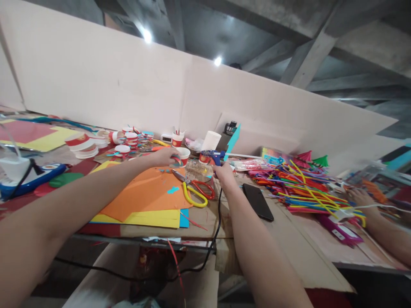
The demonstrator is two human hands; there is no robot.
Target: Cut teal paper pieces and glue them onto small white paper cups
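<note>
My left hand (167,157) reaches over the orange sheets and is closed on the left side of a red and white paper cup (184,155), whose mouth faces up. Small teal paper bits show by its fingers. In my right hand (224,173) is a blue glue gun (217,157), its nozzle toward the cup. A white glue stick (242,155) juts out of its back, and a black cord (219,214) hangs down past the table edge. Below the cup lie yellow-handled scissors (195,197) and red-handled scissors (208,188), near orange paper (141,194).
Several cups (131,137) stand at the back left. A phone (257,202) lies right of my arm, beside a heap of coloured pipe cleaners (298,184). Another person's hand (362,197) is at the far right. A white partition (144,85) closes off the back.
</note>
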